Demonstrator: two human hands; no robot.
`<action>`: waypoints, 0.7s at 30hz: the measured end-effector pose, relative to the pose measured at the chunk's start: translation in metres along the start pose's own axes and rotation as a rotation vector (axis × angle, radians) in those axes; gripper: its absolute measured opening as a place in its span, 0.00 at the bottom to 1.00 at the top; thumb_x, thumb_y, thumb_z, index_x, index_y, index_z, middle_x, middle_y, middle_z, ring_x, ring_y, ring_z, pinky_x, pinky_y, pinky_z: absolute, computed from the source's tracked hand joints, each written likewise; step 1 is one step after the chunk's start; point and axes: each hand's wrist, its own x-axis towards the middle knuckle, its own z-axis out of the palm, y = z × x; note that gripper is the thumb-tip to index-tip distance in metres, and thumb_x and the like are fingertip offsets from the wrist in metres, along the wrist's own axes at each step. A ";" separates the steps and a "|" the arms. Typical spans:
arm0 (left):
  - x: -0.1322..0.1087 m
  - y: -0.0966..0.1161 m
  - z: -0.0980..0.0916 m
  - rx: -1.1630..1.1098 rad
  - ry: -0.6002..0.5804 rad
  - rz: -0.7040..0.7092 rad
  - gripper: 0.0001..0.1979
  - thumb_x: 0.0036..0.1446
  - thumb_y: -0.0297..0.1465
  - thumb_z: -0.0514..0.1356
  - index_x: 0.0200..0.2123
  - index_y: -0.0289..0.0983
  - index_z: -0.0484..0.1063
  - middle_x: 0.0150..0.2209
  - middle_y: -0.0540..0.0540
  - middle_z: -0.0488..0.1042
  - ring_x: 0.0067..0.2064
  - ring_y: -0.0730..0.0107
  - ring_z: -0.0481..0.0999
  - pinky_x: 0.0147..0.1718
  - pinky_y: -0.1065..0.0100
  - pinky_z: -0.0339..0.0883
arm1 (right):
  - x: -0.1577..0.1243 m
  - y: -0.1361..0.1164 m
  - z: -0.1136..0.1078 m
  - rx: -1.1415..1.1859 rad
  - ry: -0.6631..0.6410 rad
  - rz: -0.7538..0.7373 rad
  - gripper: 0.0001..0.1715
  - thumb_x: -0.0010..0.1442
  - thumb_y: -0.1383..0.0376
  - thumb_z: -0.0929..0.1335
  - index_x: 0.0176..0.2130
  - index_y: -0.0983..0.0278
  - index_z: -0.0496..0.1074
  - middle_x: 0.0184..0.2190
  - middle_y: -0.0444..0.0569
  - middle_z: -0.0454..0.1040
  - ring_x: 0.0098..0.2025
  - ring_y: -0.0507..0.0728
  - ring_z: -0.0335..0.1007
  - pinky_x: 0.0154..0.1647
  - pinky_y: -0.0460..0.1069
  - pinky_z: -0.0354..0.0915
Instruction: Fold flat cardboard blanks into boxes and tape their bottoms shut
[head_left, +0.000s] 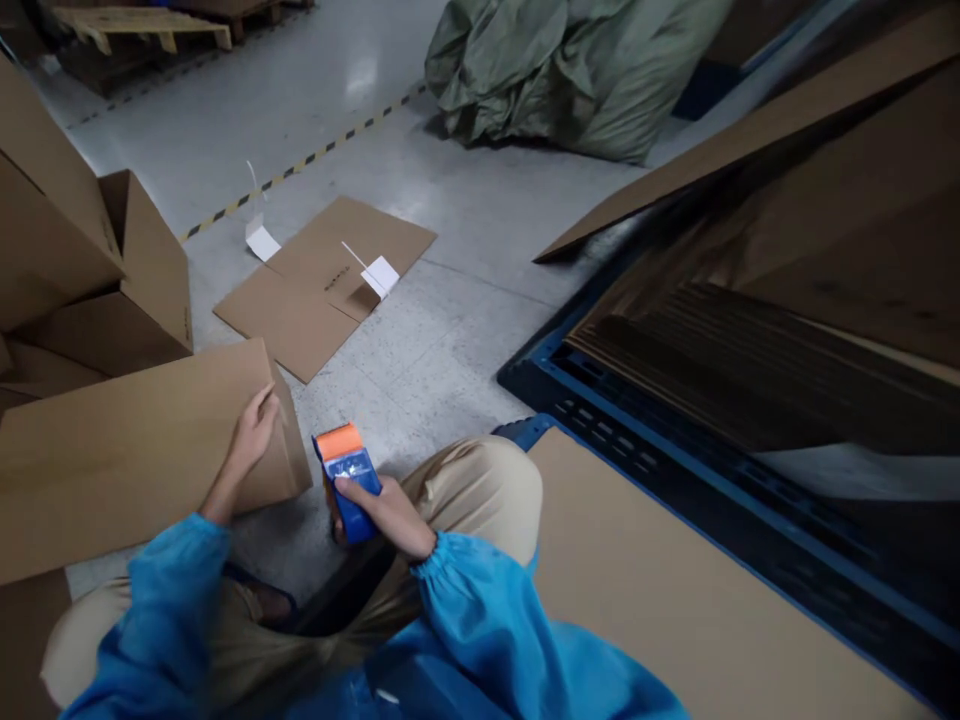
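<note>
On the left side, the left hand (255, 432) rests on a long box (127, 450), near its right end; its fingers are half spread, slightly bent at the edge, and pinch nothing. I judge that the box could slide or tip if this hand pushes only on that end. The right hand (390, 515) wraps around a blue tool, probably a tape dispenser (351, 485), which is between the box and the right knee (487, 490). The tool could scratch the left fingers, since they lie at the edge, or could slip if the thumb loosens.

Counting from left: several stacked boxes (154, 270), overlapping too much for an exact number; one long box under the hand; one flat cardboard (292, 300) on the floor (442, 340); two white papers (262, 241), one at its left side, one at its right; one tape dispenser; one green bag (555, 80); many stacked sheets (675, 370), impossible to count.
</note>
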 end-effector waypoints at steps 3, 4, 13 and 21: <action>-0.023 0.027 -0.028 -0.231 -0.291 0.062 0.30 0.68 0.46 0.48 0.58 0.30 0.72 0.60 0.34 0.71 0.63 0.56 0.68 0.63 0.59 0.60 | -0.016 0.011 0.013 0.062 -0.051 -0.023 0.35 0.38 0.36 0.75 0.27 0.63 0.69 0.21 0.45 0.72 0.24 0.54 0.70 0.27 0.49 0.69; -0.030 0.038 -0.037 -0.261 -0.432 0.059 0.30 0.67 0.49 0.50 0.55 0.30 0.75 0.58 0.35 0.73 0.61 0.55 0.70 0.62 0.59 0.62 | -0.019 0.014 0.015 0.038 -0.059 -0.038 0.34 0.40 0.37 0.75 0.27 0.63 0.70 0.21 0.45 0.72 0.24 0.54 0.69 0.27 0.49 0.69; -0.063 0.097 -0.077 -0.212 -0.743 -0.084 0.27 0.62 0.51 0.57 0.37 0.31 0.80 0.35 0.44 0.78 0.37 0.63 0.74 0.37 0.69 0.66 | -0.036 0.020 0.026 -0.153 -0.049 -0.168 0.24 0.48 0.46 0.74 0.31 0.63 0.72 0.24 0.44 0.69 0.30 0.55 0.66 0.30 0.48 0.67; -0.087 0.117 -0.080 -0.091 -0.765 -0.028 0.29 0.66 0.51 0.51 0.36 0.32 0.77 0.34 0.45 0.75 0.37 0.64 0.71 0.36 0.69 0.64 | -0.056 0.021 0.021 -0.210 -0.066 -0.183 0.23 0.51 0.47 0.73 0.30 0.63 0.70 0.26 0.45 0.70 0.30 0.55 0.67 0.31 0.49 0.67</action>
